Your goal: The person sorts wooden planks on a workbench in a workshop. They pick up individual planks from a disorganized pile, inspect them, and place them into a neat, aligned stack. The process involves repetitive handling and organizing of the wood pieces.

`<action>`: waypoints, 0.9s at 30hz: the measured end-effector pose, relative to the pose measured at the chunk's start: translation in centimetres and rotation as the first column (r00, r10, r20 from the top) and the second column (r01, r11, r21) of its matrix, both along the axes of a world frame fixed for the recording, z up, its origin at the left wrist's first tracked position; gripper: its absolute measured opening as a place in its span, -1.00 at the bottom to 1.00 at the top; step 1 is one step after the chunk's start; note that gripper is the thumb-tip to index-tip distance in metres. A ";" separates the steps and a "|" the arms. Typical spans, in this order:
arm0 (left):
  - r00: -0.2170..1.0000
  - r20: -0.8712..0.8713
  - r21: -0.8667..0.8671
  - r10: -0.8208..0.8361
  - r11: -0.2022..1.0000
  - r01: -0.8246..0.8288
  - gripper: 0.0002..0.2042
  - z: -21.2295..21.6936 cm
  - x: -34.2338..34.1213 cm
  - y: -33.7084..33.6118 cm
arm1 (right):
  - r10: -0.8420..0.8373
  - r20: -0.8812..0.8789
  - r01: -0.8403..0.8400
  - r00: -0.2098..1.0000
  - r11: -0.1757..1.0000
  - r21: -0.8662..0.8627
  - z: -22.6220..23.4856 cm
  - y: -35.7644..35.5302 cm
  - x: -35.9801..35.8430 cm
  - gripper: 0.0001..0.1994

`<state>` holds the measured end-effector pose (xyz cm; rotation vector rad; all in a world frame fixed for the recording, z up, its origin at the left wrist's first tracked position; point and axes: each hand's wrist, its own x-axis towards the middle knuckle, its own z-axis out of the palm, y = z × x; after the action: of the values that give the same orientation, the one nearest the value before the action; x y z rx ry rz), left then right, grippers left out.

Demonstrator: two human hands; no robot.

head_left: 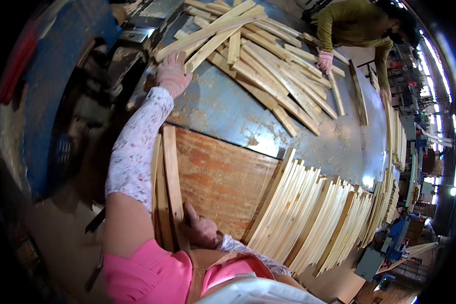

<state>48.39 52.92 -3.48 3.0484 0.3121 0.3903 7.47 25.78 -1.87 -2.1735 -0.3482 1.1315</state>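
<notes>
My left hand (174,76), in a pinkish glove, reaches to the near left end of a long wooden slat (207,34) on top of a loose pile. Its fingers lie stretched over the slat's end and do not wrap round it. Close to my body, my right hand (203,231) is at the edge of an upright-running wooden slat (173,177), thumb raised, the other fingers curled against the wood and partly hidden. More slats (159,197) lie alongside that one, at the left side of a reddish-brown plywood board (223,175).
A metal tabletop (228,114) dusted with shavings carries the jumbled slats (283,76). Neat rows of slats (294,207) stand at the right. Across the table, a co-worker's gloved hand (325,62) touches the pile. Blue machinery (81,66) is at the left.
</notes>
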 end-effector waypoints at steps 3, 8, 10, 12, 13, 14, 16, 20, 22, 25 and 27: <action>0.988 -0.135 0.037 0.068 0.997 -0.064 -0.27 0.8 6.3 -1.4 | -0.037 -0.056 0.036 0.998 0.999 -0.024 -1.3 -1.3 -0.2 -0.14; 0.915 -0.359 -0.561 -0.185 0.826 -0.053 -0.24 3.5 7.0 2.2 | -0.253 -0.216 0.289 0.943 0.945 0.152 -1.9 -1.7 0.6 -0.30; 0.921 -0.365 -0.384 -0.140 0.923 -0.011 -0.32 3.0 6.2 1.1 | -0.337 -0.399 0.457 0.853 0.851 0.258 -2.0 -1.2 0.2 -0.35; 0.935 -0.321 -0.420 -0.154 0.908 0.006 -0.38 3.0 5.4 -0.3 | -0.375 -0.620 0.648 0.689 0.702 0.295 -1.0 -1.2 1.1 -0.38; 0.946 -0.286 -0.528 -0.152 0.849 -0.024 -0.42 3.1 4.1 0.1 | -0.388 -0.653 0.660 0.651 0.713 0.235 0.0 -1.8 2.4 -0.39; 0.957 -0.249 -0.630 -0.150 0.776 -0.043 -0.45 3.3 2.7 0.4 | -0.410 -0.680 0.676 0.607 0.717 0.170 1.2 -2.4 3.7 -0.40; 0.906 -0.209 -0.974 -0.369 -0.003 -0.226 -0.66 2.4 -1.4 1.8 | -0.480 -0.527 0.670 0.701 0.696 0.258 1.9 -3.1 5.2 -0.42; 0.769 -0.137 -0.778 -0.625 -0.413 -0.474 -0.53 5.2 -16.6 -4.2 | -0.535 0.124 0.432 0.835 0.780 0.453 -1.6 -4.1 11.8 -0.45; 0.738 -0.124 -0.664 -0.663 -0.498 -0.559 -0.50 3.2 -24.0 -6.2 | -0.542 0.222 0.399 0.811 0.788 0.470 -0.5 -3.0 15.3 -0.47; 0.791 -0.122 -0.584 -0.600 -0.601 -0.546 -0.61 -3.1 -32.5 -7.7 | -0.635 -0.414 0.758 0.652 0.525 0.387 3.4 -0.9 16.7 -0.48; 0.791 -0.284 -0.675 -0.541 -0.473 -0.566 -0.68 -3.0 -35.1 -8.4 | -0.655 -0.398 0.766 0.642 0.526 0.371 1.4 -2.0 15.0 -0.47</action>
<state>13.33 44.50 -6.46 0.8728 0.3672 -0.7533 22.45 23.79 -0.49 -1.4343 0.3239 0.6541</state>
